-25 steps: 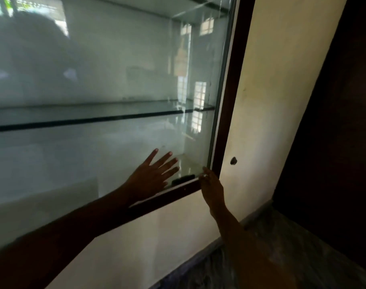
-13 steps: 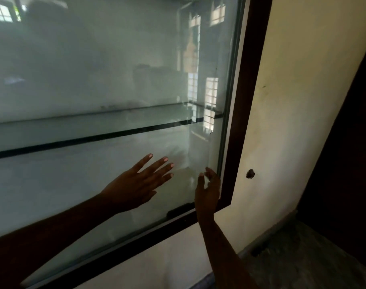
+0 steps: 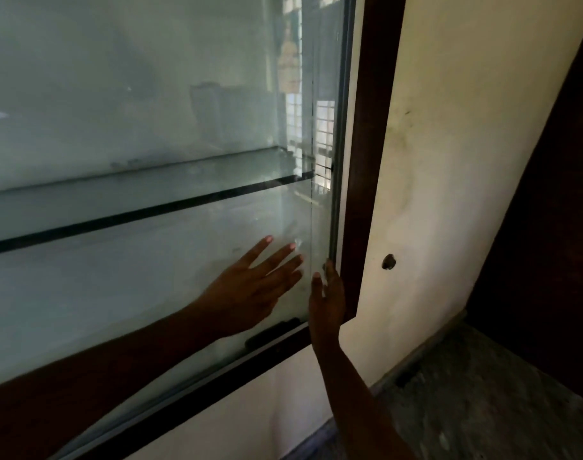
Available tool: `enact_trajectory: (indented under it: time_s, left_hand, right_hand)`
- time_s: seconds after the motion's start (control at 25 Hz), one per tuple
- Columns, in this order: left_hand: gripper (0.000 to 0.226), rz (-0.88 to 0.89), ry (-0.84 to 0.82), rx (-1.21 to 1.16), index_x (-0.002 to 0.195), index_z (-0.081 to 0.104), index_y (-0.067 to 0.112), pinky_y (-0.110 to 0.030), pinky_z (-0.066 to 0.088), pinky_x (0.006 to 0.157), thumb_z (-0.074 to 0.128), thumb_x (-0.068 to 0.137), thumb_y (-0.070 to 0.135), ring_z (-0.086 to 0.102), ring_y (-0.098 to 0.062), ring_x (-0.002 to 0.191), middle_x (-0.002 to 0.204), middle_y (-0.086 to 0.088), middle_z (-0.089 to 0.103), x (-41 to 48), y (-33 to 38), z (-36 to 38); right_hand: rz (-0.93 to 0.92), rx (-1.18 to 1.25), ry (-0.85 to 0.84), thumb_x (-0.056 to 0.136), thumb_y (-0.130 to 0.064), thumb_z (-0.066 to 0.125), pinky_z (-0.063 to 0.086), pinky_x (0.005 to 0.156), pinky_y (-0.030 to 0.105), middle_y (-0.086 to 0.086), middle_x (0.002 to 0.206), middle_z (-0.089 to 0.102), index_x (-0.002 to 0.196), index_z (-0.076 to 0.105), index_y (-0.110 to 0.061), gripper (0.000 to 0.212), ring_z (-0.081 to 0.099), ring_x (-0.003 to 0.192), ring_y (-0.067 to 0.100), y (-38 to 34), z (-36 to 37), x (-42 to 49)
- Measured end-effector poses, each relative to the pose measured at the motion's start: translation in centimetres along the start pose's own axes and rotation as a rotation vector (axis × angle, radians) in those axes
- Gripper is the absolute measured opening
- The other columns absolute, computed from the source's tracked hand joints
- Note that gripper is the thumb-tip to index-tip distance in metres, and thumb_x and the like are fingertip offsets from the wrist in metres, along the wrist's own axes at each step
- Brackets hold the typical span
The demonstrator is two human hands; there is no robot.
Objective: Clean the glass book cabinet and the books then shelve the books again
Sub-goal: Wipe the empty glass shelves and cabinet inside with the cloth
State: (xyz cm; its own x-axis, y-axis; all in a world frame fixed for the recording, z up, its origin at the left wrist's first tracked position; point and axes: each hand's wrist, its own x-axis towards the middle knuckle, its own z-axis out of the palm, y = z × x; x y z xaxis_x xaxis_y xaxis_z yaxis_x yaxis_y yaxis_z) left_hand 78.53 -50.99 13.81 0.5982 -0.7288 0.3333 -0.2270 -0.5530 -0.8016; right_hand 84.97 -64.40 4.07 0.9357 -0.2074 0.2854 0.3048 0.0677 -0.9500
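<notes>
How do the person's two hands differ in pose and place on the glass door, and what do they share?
The left hand lies flat with fingers spread; the right hand stands edge-on, fingers upright. The left hand rests on the face of the glass door; the right hand is at its right edge, beside the dark frame. Both hold no cloth.

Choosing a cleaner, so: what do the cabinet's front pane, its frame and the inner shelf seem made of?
Front pane: clear glossy glass; it mirrors windows. Frame: dark brown, low sheen, likely wood or laminate. Inner shelf: see-through greenish glass with a dark edge.
</notes>
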Motion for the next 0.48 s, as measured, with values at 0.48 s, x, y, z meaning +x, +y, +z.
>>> enact_trajectory:
  time_s: [0.48]
  left_hand:
    - [0.052,0.046,-0.05,0.135,0.126,0.057,0.012,-0.048,0.015,0.112,0.059,0.084,0.042,0.041,-0.028,0.133,0.133,-0.01,0.055,7.0,-1.4,2.4]
  right_hand:
    - [-0.077,-0.011,-0.169,0.093,-0.012,0.052,0.044,0.093,0.016,-0.006,0.119,0.056,0.119,0.051,-0.022,0.027,0.05,0.111,-0.004,0.6,-1.7,0.2]
